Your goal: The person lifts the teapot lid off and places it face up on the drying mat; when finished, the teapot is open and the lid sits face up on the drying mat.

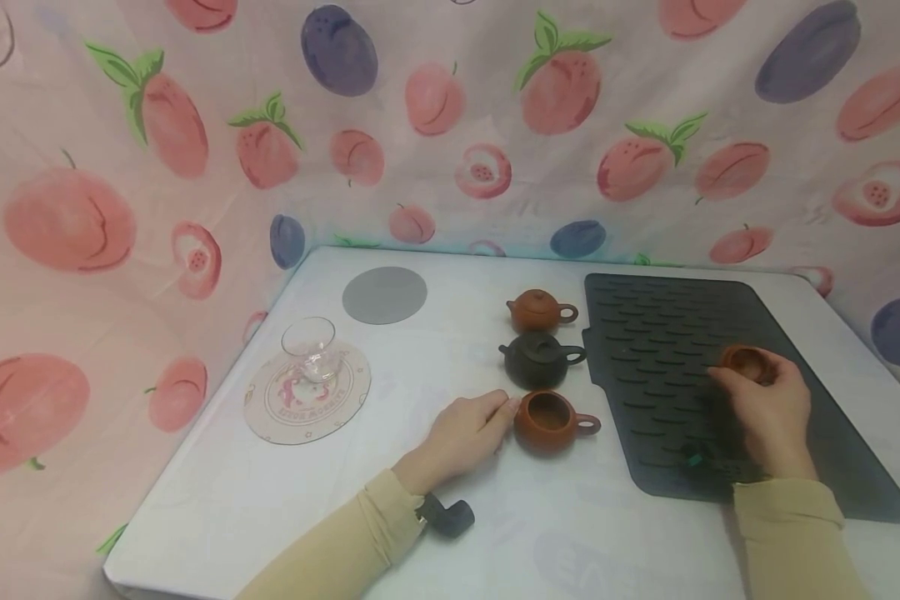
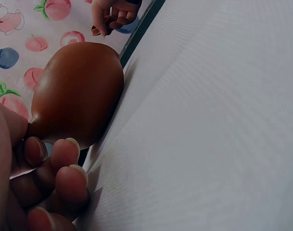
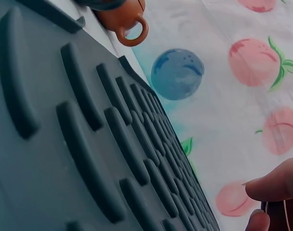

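The left hand (image 1: 465,433) touches the open teapot (image 1: 551,421) with relaxed fingers, and the right hand (image 1: 765,408) pinches its lid (image 1: 742,360) over the mat (image 1: 660,333), so a slow, level carry seems best.

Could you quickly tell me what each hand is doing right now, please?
Left hand: fingertips touch the lidless teapot; no clear grip.
Right hand: holds a small brown lid over the dark mat.

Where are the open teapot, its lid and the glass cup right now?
open teapot (image 1: 546,421), head view, on the near rim of its brown body.
lid (image 1: 742,360), head view, on the brown top showing above the right hand's fingers.
glass cup (image 1: 310,348), head view, on its clear side wall.
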Demonstrator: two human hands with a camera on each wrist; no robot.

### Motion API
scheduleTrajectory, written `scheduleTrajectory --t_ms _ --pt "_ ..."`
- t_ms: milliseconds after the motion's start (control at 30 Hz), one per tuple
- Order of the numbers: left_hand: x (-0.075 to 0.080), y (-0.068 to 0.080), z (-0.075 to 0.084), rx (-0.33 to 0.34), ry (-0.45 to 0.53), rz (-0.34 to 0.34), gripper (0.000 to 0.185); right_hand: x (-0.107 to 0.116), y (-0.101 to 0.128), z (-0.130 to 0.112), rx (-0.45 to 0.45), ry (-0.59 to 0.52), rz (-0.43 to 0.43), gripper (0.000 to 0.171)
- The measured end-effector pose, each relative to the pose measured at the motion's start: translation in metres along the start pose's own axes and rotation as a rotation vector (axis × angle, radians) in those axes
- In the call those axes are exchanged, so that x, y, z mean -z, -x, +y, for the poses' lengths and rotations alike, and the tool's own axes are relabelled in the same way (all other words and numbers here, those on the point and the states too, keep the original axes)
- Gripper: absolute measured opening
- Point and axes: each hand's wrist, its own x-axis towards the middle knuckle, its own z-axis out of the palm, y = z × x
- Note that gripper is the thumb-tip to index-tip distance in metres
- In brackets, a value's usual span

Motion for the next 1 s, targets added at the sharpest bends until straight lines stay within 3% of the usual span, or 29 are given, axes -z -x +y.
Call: scheduleTrajectory --t_ms 367,1000 --pt "0.0 0.0 0.0 -0.006 0.0 0.005 0.039 0.013 -0.01 0.005 -0.058 -0.031 0.023 0.077" --pt "-0.001 -0.001 -0.001 0.001 -0.008 0.009 0.038 0.018 -0.009 0.008 -0.076 -0.042 0.032 0.08"
